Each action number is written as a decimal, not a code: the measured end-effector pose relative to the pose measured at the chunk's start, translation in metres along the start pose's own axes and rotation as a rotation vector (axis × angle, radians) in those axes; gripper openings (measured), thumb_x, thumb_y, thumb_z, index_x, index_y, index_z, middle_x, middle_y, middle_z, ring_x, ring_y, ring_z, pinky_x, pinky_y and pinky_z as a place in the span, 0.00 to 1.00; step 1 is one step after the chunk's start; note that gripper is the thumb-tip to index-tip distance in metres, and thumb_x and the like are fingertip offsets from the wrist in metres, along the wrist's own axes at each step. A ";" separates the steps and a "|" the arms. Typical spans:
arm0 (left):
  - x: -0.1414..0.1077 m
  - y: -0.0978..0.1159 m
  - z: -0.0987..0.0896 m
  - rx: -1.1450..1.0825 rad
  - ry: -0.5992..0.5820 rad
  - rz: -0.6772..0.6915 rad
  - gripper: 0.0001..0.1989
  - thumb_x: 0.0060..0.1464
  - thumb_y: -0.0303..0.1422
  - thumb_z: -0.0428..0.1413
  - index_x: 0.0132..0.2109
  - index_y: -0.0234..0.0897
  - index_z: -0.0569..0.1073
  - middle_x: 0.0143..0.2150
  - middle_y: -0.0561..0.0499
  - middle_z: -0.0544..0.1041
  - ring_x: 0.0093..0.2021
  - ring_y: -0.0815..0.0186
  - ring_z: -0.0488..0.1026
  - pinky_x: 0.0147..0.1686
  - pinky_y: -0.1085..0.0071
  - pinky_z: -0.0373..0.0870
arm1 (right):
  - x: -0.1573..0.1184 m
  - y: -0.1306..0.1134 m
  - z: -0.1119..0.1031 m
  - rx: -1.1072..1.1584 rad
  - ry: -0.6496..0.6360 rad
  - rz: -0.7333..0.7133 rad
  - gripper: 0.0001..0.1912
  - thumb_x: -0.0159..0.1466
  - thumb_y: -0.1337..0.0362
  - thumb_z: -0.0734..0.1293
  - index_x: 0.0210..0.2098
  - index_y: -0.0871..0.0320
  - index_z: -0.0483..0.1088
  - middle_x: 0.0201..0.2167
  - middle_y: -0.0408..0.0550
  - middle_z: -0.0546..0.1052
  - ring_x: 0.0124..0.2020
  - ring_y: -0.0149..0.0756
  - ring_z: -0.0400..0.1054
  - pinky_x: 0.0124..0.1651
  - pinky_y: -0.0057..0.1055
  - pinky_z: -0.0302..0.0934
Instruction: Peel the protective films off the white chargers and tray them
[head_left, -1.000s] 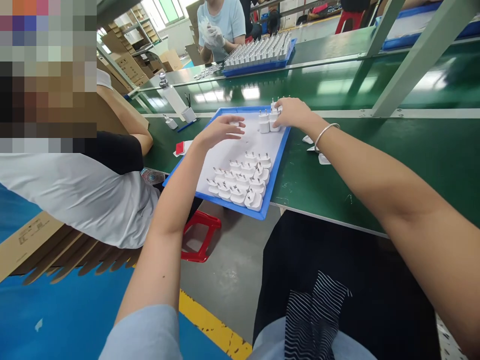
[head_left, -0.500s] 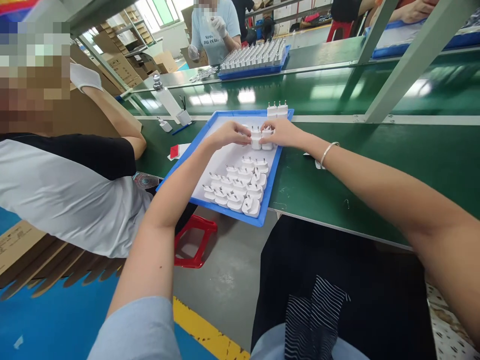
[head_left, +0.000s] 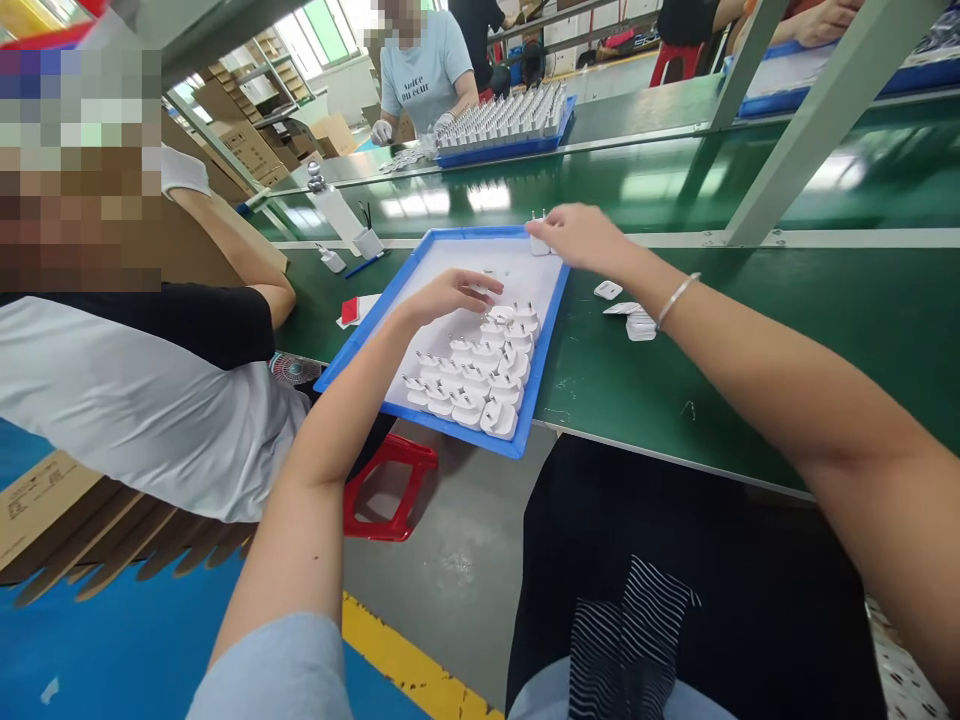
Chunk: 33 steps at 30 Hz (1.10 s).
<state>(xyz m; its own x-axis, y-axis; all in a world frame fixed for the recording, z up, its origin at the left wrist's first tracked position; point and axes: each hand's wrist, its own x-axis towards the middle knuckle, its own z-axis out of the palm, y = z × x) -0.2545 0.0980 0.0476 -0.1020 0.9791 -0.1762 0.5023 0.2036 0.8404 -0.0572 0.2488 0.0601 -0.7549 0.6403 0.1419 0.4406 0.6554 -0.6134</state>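
Observation:
A blue-rimmed tray (head_left: 375,318) with a white lining lies on the green table. Several white plugs (head_left: 468,408) with upright metal pins stand in rows at its near right part. Over the tray, just above the back of these rows, is my left hand (head_left: 454,295), fingers apart, holding nothing that shows. At the tray's far right corner, my right hand (head_left: 581,236) has its fingers closed on a white plug (head_left: 538,240); another plug beside it is partly hidden by the hand.
White flat pieces (head_left: 639,322) lie right of the tray. A white bottle (head_left: 336,215), a brush cup (head_left: 368,242) and a small bottle (head_left: 331,260) stand behind it to the left. A person (head_left: 112,380) sits at left. Slanted metal post (head_left: 825,125) at right.
My right hand has moved back to the tray's far right corner and taken hold of a plug. My left hand has come nearer and opened. Plugs formerly between the hands now stand at the rows' back.

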 end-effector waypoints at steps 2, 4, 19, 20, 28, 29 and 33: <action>0.007 0.000 0.005 -0.003 -0.048 0.006 0.22 0.42 0.23 0.63 0.47 0.38 0.83 0.51 0.45 0.83 0.45 0.63 0.79 0.51 0.64 0.74 | 0.026 0.016 -0.001 -0.079 0.121 0.077 0.32 0.67 0.58 0.68 0.65 0.71 0.62 0.63 0.74 0.67 0.64 0.63 0.61 0.61 0.51 0.57; 0.011 0.002 0.010 0.003 -0.121 -0.010 0.21 0.39 0.21 0.60 0.44 0.37 0.85 0.47 0.46 0.84 0.39 0.64 0.79 0.45 0.66 0.74 | 0.047 0.032 0.003 -0.104 0.105 0.089 0.44 0.59 0.64 0.75 0.70 0.67 0.56 0.68 0.73 0.61 0.68 0.65 0.54 0.64 0.53 0.54; 0.012 0.003 0.014 -0.014 -0.128 -0.023 0.20 0.41 0.23 0.54 0.40 0.38 0.85 0.47 0.46 0.84 0.50 0.57 0.78 0.50 0.64 0.72 | 0.076 0.055 0.028 -0.017 0.134 -0.042 0.23 0.57 0.68 0.72 0.53 0.64 0.76 0.57 0.59 0.77 0.55 0.53 0.69 0.59 0.46 0.62; 0.012 0.002 0.015 -0.019 -0.139 -0.038 0.19 0.40 0.23 0.55 0.38 0.37 0.85 0.46 0.45 0.85 0.49 0.56 0.79 0.49 0.64 0.72 | 0.071 0.050 0.028 -0.013 0.123 -0.045 0.22 0.58 0.68 0.72 0.52 0.63 0.76 0.56 0.59 0.78 0.55 0.53 0.69 0.59 0.46 0.62; 0.005 -0.006 -0.009 -0.105 0.151 -0.039 0.15 0.45 0.26 0.57 0.40 0.35 0.83 0.50 0.44 0.82 0.40 0.66 0.76 0.52 0.64 0.73 | -0.006 0.004 0.041 0.034 -0.042 -0.104 0.23 0.59 0.63 0.74 0.53 0.63 0.76 0.54 0.58 0.79 0.54 0.52 0.72 0.56 0.41 0.64; 0.003 -0.007 -0.011 -0.119 0.196 -0.050 0.14 0.46 0.27 0.57 0.41 0.35 0.83 0.51 0.44 0.81 0.39 0.67 0.76 0.53 0.63 0.73 | -0.014 -0.002 0.042 0.040 -0.066 -0.102 0.22 0.59 0.62 0.73 0.53 0.62 0.76 0.53 0.57 0.79 0.54 0.52 0.72 0.56 0.40 0.64; -0.001 -0.006 -0.007 -0.160 0.110 -0.132 0.11 0.47 0.31 0.62 0.39 0.33 0.82 0.43 0.42 0.81 0.37 0.63 0.77 0.49 0.59 0.75 | -0.029 -0.020 0.035 0.060 -0.168 -0.064 0.15 0.66 0.58 0.68 0.47 0.60 0.79 0.49 0.56 0.81 0.48 0.48 0.75 0.50 0.38 0.66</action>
<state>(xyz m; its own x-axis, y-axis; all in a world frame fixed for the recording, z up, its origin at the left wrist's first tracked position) -0.2636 0.0955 0.0462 -0.2546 0.9367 -0.2402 0.3368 0.3187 0.8860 -0.0613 0.2035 0.0413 -0.8532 0.5188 0.0534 0.3630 0.6642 -0.6536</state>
